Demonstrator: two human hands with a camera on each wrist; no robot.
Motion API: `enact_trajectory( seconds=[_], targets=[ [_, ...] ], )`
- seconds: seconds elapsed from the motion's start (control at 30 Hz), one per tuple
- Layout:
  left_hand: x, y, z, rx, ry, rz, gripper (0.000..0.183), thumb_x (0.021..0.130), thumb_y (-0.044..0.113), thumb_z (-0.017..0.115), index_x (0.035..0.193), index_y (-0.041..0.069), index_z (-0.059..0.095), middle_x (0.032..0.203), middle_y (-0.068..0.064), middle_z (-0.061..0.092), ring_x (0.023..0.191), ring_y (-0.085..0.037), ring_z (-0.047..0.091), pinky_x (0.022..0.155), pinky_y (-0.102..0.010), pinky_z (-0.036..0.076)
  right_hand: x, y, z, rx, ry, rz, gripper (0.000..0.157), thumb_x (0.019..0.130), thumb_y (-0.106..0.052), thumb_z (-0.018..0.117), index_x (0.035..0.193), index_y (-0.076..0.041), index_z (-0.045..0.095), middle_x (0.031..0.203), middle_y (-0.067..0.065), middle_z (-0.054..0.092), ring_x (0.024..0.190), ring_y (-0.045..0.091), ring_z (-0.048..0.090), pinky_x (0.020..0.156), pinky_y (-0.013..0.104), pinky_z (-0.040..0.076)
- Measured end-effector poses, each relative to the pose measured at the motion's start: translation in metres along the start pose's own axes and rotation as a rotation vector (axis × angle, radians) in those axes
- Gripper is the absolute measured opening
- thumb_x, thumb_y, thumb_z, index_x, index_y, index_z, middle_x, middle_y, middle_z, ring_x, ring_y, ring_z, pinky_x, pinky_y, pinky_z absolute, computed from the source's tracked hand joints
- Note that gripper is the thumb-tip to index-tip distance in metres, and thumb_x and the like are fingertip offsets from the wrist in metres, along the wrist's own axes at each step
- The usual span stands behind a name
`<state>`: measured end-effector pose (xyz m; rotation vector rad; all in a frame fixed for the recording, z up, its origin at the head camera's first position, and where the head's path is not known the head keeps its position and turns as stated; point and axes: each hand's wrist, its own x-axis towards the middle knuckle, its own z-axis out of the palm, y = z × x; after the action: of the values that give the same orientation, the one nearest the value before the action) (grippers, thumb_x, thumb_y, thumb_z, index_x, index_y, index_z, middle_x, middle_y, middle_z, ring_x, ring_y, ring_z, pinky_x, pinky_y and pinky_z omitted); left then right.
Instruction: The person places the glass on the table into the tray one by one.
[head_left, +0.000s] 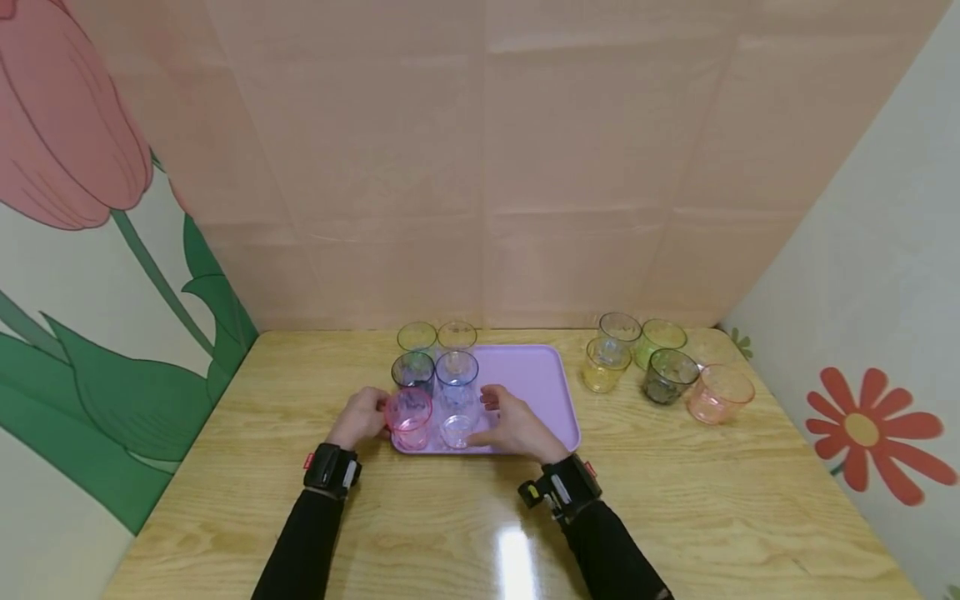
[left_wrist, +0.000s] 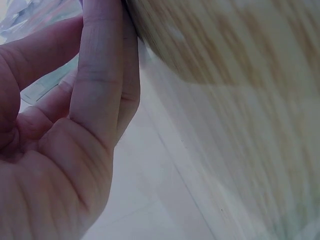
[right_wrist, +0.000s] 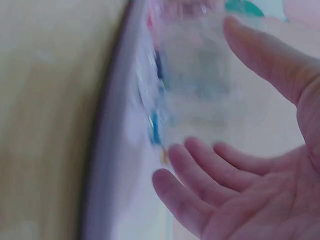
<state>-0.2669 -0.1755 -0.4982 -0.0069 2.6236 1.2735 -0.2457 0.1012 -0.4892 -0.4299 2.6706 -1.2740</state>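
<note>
A pink glass [head_left: 408, 419] and a clear glass [head_left: 456, 429] stand side by side at the front left of the lilac tray [head_left: 528, 375]. My left hand [head_left: 363, 417] is at the pink glass's left side, by the tray edge. In the left wrist view its fingers [left_wrist: 97, 75] extend fairly straight; their tips are partly cut off. My right hand [head_left: 517, 423] is over the tray, right of the clear glass, thumb and fingers spread apart. Behind these two stand a dark grey glass [head_left: 413, 371] and a bluish glass [head_left: 457, 373].
Farther back, a green glass [head_left: 417, 337] and an amber-rimmed glass [head_left: 457, 336] stand near the back wall. Several more glasses group at the right, among them a yellow glass [head_left: 606, 371], a smoky glass [head_left: 670, 379] and a salmon glass [head_left: 720, 396].
</note>
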Motion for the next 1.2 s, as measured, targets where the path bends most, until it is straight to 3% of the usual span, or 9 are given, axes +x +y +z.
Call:
enact_trajectory(
  seconds=[0.2, 0.4, 0.63, 0.83, 1.03, 1.2],
  targets=[
    [0.002, -0.001, 0.0, 0.017, -0.006, -0.018, 0.025, 0.082, -0.014, 0.056, 0.104, -0.005, 0.067, 0.085, -0.013, 0.061, 0.068, -0.019, 0.062, 0.059, -0.028, 0.057, -0.001, 0.012, -0.025, -0.001, -0.007, 0.068, 0.083, 0.074, -0.022, 0.085, 0.142, 0.001, 0.043, 0.134, 0.019, 0.057, 0.123, 0.035, 0.055, 0.105, 0.049, 0.044],
    [0.002, -0.001, 0.0, 0.019, -0.004, -0.022, 0.025, 0.082, -0.014, 0.056, 0.103, -0.005, 0.067, 0.085, -0.013, 0.061, 0.067, -0.019, 0.062, 0.059, -0.028, 0.056, -0.001, 0.024, -0.048, 0.064, 0.018, 0.045, 0.076, 0.079, -0.02, 0.081, 0.142, 0.002, 0.043, 0.139, 0.022, 0.053, 0.125, 0.038, 0.052, 0.107, 0.052, 0.042],
    [0.002, -0.001, 0.002, 0.001, -0.003, -0.024, 0.025, 0.083, -0.015, 0.055, 0.103, -0.005, 0.067, 0.084, -0.012, 0.061, 0.066, -0.018, 0.062, 0.058, -0.029, 0.057, -0.004, 0.033, -0.076, 0.039, 0.092, 0.02, 0.07, 0.084, -0.027, 0.077, 0.142, -0.004, 0.046, 0.142, 0.02, 0.051, 0.132, 0.04, 0.047, 0.111, 0.053, 0.038],
    [0.002, -0.001, 0.002, 0.001, -0.003, -0.027, 0.024, 0.083, -0.014, 0.056, 0.103, -0.005, 0.067, 0.085, -0.012, 0.061, 0.067, -0.019, 0.062, 0.059, -0.029, 0.057, -0.008, 0.04, -0.098, 0.081, 0.208, 0.019, 0.065, 0.086, -0.028, 0.075, 0.139, -0.001, 0.049, 0.139, 0.024, 0.053, 0.131, 0.04, 0.048, 0.112, 0.051, 0.038],
    [0.002, 0.0, 0.002, 0.003, -0.003, -0.032, 0.023, 0.084, -0.014, 0.056, 0.103, -0.005, 0.066, 0.084, -0.012, 0.06, 0.066, -0.019, 0.062, 0.059, -0.029, 0.057, -0.016, 0.058, -0.122, 0.04, 0.403, -0.018, 0.056, 0.09, -0.025, 0.071, 0.134, 0.004, 0.053, 0.133, 0.026, 0.057, 0.125, 0.041, 0.053, 0.108, 0.051, 0.042],
    [0.002, -0.001, 0.002, -0.002, -0.002, -0.025, 0.021, 0.084, -0.014, 0.057, 0.101, -0.005, 0.066, 0.083, -0.012, 0.061, 0.066, -0.019, 0.062, 0.059, -0.029, 0.057, -0.028, 0.07, -0.143, 0.054, 0.552, 0.036, 0.056, 0.091, -0.027, 0.07, 0.137, 0.001, 0.052, 0.136, 0.023, 0.056, 0.126, 0.041, 0.053, 0.107, 0.05, 0.042]
  ],
)
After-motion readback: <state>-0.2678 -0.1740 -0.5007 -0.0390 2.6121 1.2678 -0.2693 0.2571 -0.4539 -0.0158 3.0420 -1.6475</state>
